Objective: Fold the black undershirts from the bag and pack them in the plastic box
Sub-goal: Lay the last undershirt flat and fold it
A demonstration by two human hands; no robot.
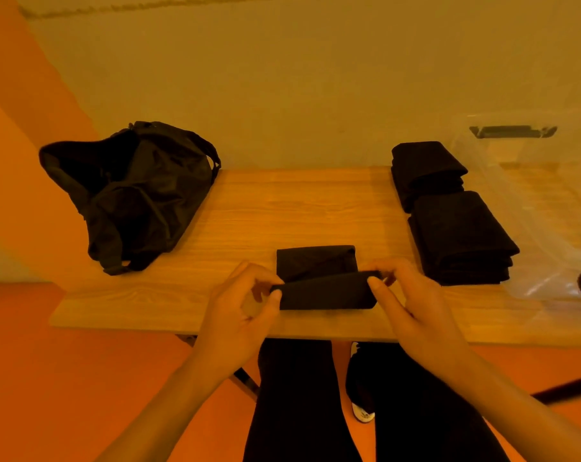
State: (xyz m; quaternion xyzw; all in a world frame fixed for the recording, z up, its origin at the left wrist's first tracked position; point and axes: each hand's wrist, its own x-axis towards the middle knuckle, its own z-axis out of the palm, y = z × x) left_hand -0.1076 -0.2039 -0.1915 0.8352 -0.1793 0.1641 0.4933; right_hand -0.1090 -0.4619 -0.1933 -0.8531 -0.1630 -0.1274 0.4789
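I pinch the near flap of the undershirt point(325, 291), left hand point(239, 305) and right hand point(412, 301) at its ends
Long axis runs left-right between my grips; flat half lies just beyond on the table point(249, 215), so I judge the fold goes away from me. Folded stacks point(462, 238) and plastic box point(549, 211) sit right, nearer my right hand

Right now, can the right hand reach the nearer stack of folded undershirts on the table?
Probably yes. The nearer stack lies just beyond the right hand, only bare table between them. That hand pinches the half-folded undershirt, though, and must let go first.
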